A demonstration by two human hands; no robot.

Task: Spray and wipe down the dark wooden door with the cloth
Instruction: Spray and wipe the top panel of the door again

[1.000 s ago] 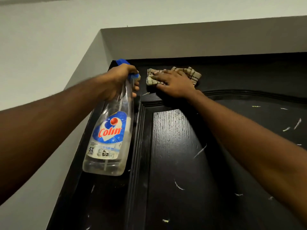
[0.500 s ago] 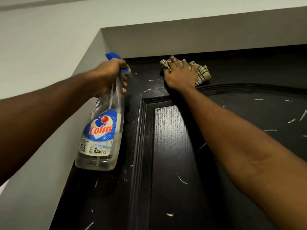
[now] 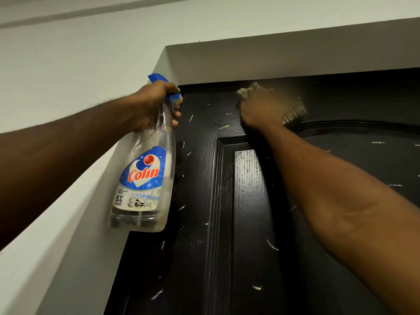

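The dark wooden door (image 3: 250, 223) fills the lower right, its glossy panel flecked with pale paint marks. My left hand (image 3: 152, 105) grips the neck of a clear spray bottle (image 3: 143, 178) with a blue trigger and a blue Colin label, held beside the door's top left corner. My right hand (image 3: 261, 108) presses a beige checked cloth (image 3: 294, 110) flat against the door's top rail, just under the frame. The hand and cloth are blurred by motion, and most of the cloth is hidden under the hand.
A white wall (image 3: 68, 76) and the recessed white door surround (image 3: 272, 55) close in above and to the left. An arched moulding (image 3: 341, 125) runs across the door below the cloth.
My right hand slid the cloth from the top left of the door up and to the right along the top rail. The spray bottle stayed near the door's left edge.
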